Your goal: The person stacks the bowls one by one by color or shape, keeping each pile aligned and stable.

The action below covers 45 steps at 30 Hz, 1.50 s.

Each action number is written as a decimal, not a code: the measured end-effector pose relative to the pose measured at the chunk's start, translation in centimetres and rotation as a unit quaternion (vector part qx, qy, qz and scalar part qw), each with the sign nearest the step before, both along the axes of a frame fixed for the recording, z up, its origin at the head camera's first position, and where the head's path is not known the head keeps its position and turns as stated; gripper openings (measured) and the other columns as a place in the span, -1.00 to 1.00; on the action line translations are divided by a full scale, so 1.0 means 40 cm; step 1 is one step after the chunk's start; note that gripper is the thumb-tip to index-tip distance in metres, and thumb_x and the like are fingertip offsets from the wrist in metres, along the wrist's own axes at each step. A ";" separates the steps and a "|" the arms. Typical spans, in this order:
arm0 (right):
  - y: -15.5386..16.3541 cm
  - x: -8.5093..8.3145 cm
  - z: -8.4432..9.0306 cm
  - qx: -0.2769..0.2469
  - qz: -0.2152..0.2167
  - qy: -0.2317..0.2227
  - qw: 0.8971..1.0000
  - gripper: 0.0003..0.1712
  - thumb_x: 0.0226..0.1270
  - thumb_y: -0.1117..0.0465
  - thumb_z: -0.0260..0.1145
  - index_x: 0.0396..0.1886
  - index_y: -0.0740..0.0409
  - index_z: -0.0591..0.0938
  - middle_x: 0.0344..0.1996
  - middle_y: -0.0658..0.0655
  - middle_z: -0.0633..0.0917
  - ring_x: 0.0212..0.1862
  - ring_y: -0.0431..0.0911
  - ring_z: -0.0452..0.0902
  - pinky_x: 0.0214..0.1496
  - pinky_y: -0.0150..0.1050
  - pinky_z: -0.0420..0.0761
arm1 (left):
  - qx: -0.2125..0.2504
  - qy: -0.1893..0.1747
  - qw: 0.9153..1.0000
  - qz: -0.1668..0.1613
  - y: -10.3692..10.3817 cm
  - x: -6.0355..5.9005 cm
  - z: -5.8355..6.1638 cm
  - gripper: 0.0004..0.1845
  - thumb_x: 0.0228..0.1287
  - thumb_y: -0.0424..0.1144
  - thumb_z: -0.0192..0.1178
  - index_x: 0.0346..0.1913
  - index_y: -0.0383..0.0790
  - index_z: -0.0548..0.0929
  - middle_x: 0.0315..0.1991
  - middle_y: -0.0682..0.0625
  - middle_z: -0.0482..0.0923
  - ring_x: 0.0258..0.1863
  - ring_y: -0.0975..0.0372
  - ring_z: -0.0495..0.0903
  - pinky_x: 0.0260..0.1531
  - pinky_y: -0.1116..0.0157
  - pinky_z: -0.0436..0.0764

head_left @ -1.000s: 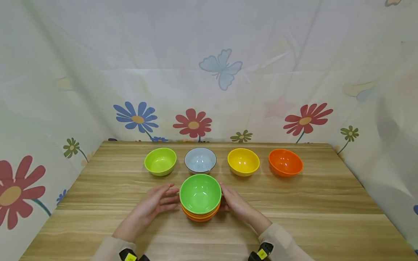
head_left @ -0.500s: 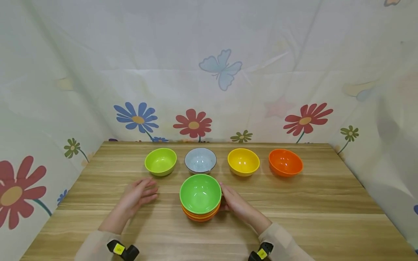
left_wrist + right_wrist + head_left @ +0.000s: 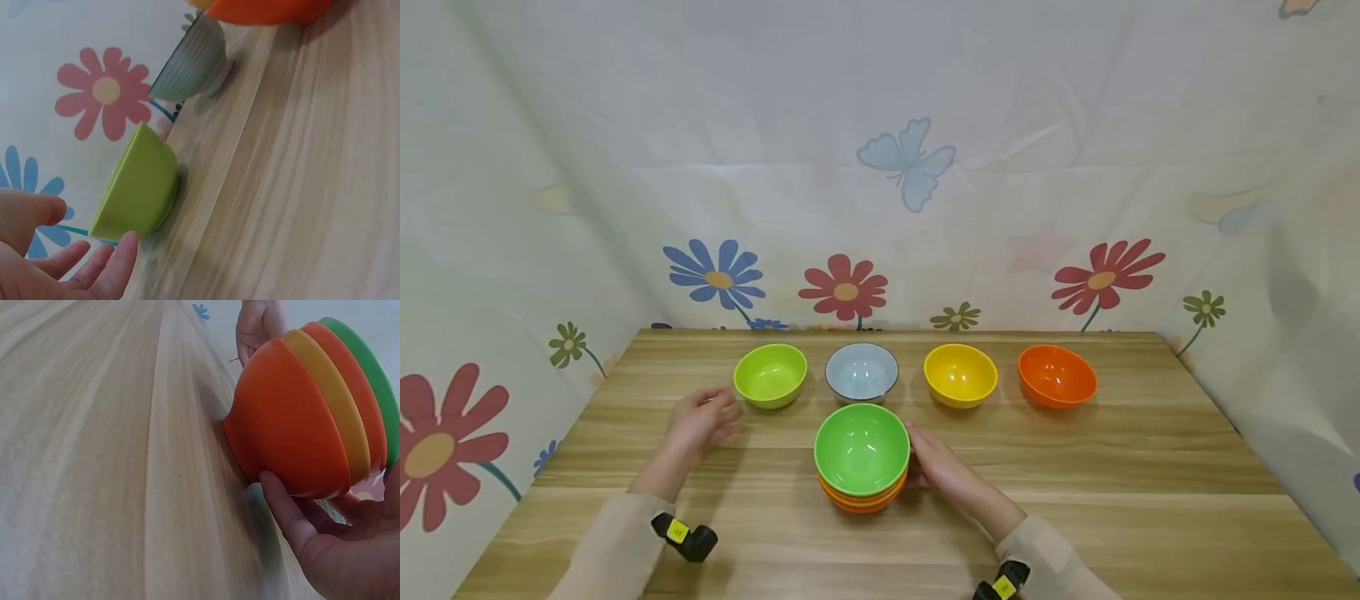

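Observation:
A stack of bowls (image 3: 861, 450), light green on top with orange and yellow ones beneath, stands upright at the middle of the table. My right hand (image 3: 951, 479) rests against its right side. In the right wrist view, extended fingers (image 3: 284, 509) touch the lowest orange bowl (image 3: 284, 419), and the thumb is near the green rim. My left hand (image 3: 696, 425) holds nothing. It is by the near left side of a lime-green bowl (image 3: 771, 377), fingers spread and loosely bent; in the left wrist view the fingertips overlap that bowl's lower edge.
Right of the lime bowl, a grey-blue bowl (image 3: 861, 372), a yellow bowl (image 3: 960, 376) and an orange bowl (image 3: 1057, 377) stand in a row along the back of the wooden table (image 3: 1120, 517). A flower-printed cloth (image 3: 760, 200) hangs behind and at both sides.
My left hand has left the side of the stack, moving left and then farther back to the lime-green bowl. The right hand and the stack have stayed in place.

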State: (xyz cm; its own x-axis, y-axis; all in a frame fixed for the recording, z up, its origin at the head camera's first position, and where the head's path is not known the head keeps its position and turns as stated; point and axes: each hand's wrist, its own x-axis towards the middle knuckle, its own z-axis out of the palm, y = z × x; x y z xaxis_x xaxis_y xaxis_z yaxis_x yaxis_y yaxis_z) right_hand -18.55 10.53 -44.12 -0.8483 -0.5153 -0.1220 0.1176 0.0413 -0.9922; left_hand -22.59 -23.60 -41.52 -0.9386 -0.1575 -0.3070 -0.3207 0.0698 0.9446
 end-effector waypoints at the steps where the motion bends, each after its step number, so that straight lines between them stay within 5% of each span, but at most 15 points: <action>1: 0.000 0.000 0.000 0.000 -0.001 0.000 1.000 -0.34 0.52 -0.05 -0.37 0.28 0.41 0.23 0.03 0.35 0.50 -0.09 -0.07 0.53 -0.04 -0.04 0.59 | -0.005 -0.001 1.000 0.003 -0.002 -0.007 0.002 -0.44 0.38 -0.18 -0.04 0.32 -0.41 0.17 0.23 -0.36 0.25 -0.14 0.16 0.59 -0.12 0.20 0.61; 11: 0.001 0.001 0.000 0.006 -0.001 0.000 1.000 -0.34 0.53 -0.04 -0.38 0.29 0.40 0.22 0.04 0.35 0.49 -0.09 -0.08 0.53 -0.04 -0.05 0.59 | -0.071 -0.007 0.997 0.009 -0.019 -0.069 0.002 -0.43 0.34 -0.20 0.02 0.31 -0.43 0.21 0.19 -0.32 0.29 -0.13 0.11 0.57 -0.15 0.23 0.62; 24: -0.001 0.002 -0.003 0.005 -0.002 -0.004 1.000 -0.29 0.50 -0.13 -0.34 0.29 0.39 0.22 0.04 0.36 0.51 -0.07 -0.06 0.54 -0.05 -0.04 0.59 | -0.128 -0.018 0.991 0.028 -0.007 -0.099 0.012 -0.42 0.28 -0.21 0.09 0.31 -0.38 0.26 0.16 -0.32 0.36 0.03 -0.01 0.49 -0.10 0.22 0.60; 35: 0.002 0.001 0.001 0.010 -0.010 -0.004 1.000 -0.30 0.50 -0.12 -0.33 0.29 0.39 0.22 0.04 0.37 0.51 -0.05 -0.04 0.53 -0.04 -0.03 0.59 | -0.141 -0.033 0.989 0.042 0.002 -0.125 0.013 -0.47 0.21 -0.29 0.16 0.24 -0.37 0.37 0.14 -0.32 0.37 -0.41 0.19 0.59 -0.19 0.23 0.63; 45: 0.001 0.001 0.002 0.020 -0.008 0.000 1.000 -0.32 0.52 -0.08 -0.37 0.29 0.40 0.22 0.04 0.37 0.51 -0.07 -0.03 0.54 -0.07 -0.06 0.60 | -0.130 -0.043 0.990 0.045 0.013 -0.134 0.015 -0.49 0.15 -0.38 0.19 0.19 -0.42 0.41 0.08 -0.31 0.41 -0.56 0.29 0.57 -0.18 0.20 0.63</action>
